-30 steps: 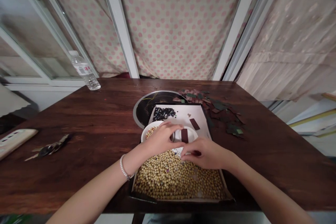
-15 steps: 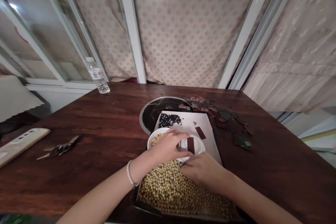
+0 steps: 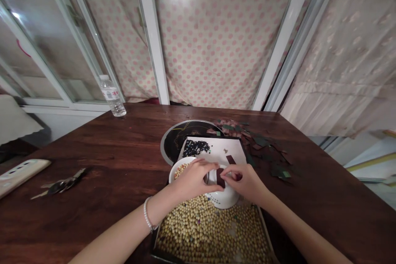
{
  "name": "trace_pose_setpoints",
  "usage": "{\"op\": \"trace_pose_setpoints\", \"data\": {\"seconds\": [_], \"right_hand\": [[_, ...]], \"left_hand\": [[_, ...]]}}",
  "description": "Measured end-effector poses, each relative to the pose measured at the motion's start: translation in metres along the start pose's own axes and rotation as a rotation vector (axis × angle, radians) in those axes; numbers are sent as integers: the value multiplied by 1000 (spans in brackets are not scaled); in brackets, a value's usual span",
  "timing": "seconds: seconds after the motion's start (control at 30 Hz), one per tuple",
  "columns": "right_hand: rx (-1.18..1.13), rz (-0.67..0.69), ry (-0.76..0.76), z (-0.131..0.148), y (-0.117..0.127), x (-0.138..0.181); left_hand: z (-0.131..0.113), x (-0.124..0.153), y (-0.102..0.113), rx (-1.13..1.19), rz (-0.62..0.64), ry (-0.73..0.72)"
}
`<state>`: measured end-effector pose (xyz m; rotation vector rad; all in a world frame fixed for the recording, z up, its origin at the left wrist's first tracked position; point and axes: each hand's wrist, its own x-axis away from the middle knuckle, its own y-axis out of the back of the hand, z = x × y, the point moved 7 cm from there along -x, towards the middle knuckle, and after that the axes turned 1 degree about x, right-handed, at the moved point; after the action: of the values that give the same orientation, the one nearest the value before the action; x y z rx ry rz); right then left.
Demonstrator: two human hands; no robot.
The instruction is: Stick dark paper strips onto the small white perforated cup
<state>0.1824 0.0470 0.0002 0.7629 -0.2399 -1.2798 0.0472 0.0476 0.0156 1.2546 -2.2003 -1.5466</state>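
My left hand (image 3: 193, 179) is curved with thumb and index finger at the two ends of a dark red strip (image 3: 220, 178), which seems held between them over a white bowl (image 3: 225, 201). My right hand (image 3: 246, 179) is closed in a pinch, its fingertips at the face of the strip. Whatever is in that pinch is too small to make out. Beside the left fingers, a second white bowl (image 3: 171, 169) holds light beads (image 3: 179, 170). Both bowls sit in a shallow black-edged box (image 3: 243, 143), above many yellowish beads (image 3: 213, 233) spread across its near part.
Black beads (image 3: 195, 147) and another dark red strip (image 3: 230, 159) lie in the box's far part. Behind is a round black tray (image 3: 176, 138). Dark red and green scraps (image 3: 262, 142) cover the table's right side. Keys (image 3: 60, 185), a phone (image 3: 23, 176) and a water bottle (image 3: 113, 97) stand left.
My right hand has risen from the yellowish beads to the strip and now pinches there. My left hand stays around the strip. The camera view has shifted slightly.
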Motion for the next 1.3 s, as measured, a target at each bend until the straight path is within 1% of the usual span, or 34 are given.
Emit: {"op": "trace_pose_setpoints", "data": {"seconds": [0.17, 0.27, 0.43, 0.57, 0.63, 0.73, 0.87, 0.93, 1.03, 1.13, 1.3], "right_hand": [[22, -12, -9, 1, -1, -1], [41, -18, -11, 3, 0, -1], [-24, 50, -34, 3, -6, -1], [7, -32, -36, -2, -3, -5], [24, -47, -22, -3, -2, -7], [10, 1, -6, -1, -4, -5], [-79, 157, -29, 3, -11, -1], [-108, 188, -49, 2, -12, -1], [-118, 117, -72, -1, -9, -6], [-128, 37, -79, -7, -9, -12], [-98, 9, -55, -6, -9, -13]], "left_hand": [[3, 1, 0, 2, -41, -8], [5, 2, 0, 15, -51, 12], [4, 1, 1, 22, -32, 38], [-1, 0, 1, -5, -1, -5], [-2, 0, 1, -2, -6, -21], [-2, 1, 1, -17, -18, -9], [-4, 2, 2, -41, -26, -6], [-5, 2, 3, -34, -39, -21], [-5, 1, 2, -24, -33, -40], [-5, 0, 1, -33, -2, -46], [-3, -1, 0, -49, 11, -14]]}}
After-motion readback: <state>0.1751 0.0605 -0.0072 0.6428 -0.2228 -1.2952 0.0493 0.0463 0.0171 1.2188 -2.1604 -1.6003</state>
